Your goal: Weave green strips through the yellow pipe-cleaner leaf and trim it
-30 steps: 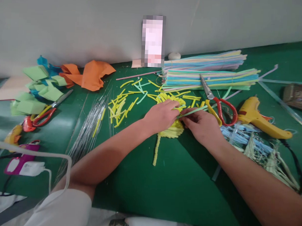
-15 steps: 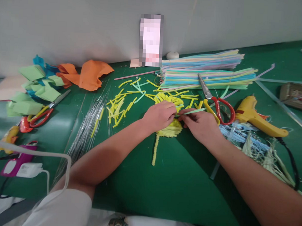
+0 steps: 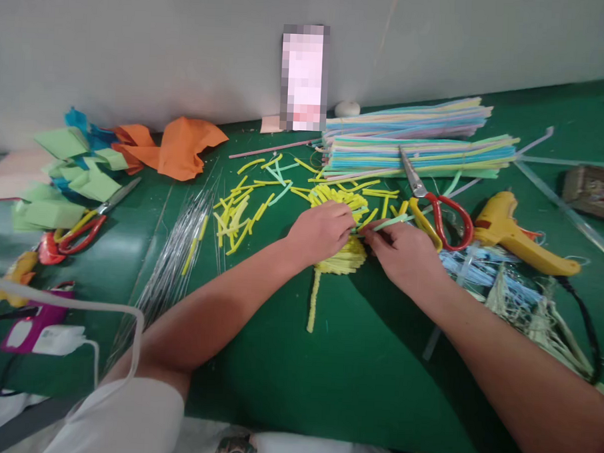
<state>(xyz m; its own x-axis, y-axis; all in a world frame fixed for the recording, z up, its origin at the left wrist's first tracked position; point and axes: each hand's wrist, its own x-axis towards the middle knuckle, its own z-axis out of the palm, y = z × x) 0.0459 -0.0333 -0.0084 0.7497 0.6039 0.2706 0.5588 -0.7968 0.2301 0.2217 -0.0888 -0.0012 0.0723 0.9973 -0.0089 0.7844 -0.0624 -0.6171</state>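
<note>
Two bare hands at work over a green counter (image 3: 300,387), seen from above. At the centre of the frame lies a yellow, fuzzy, leaf-shaped piece built of closely set strips (image 3: 341,260), its narrow stalk pointing toward the lower edge. The left hand (image 3: 322,234) rests across the middle of this piece, its fingers curled and narrow; their tips are partly hidden, so what they grip cannot be told. The right hand (image 3: 405,258), just right of centre, pinches a slender pale green fuzzy strip (image 3: 389,222) between thumb and forefinger, the tips of both hands nearly meeting.

Left of and above the leaf-shaped piece are scattered short yellow fuzzy cuttings (image 3: 237,213). Farther left, a sheaf of thin silver-coloured wires (image 3: 181,248) lies at a slant. Upper right of centre, a bundle of long pastel fuzzy stems (image 3: 435,154) carries the blade tips of metal scissors with red and yellow handles (image 3: 449,223). To their right lies a yellow glue gun (image 3: 526,246) with a dark cord. Crumpled orange paper (image 3: 185,151) and folded light green paper (image 3: 57,214) occupy the upper left.
</note>
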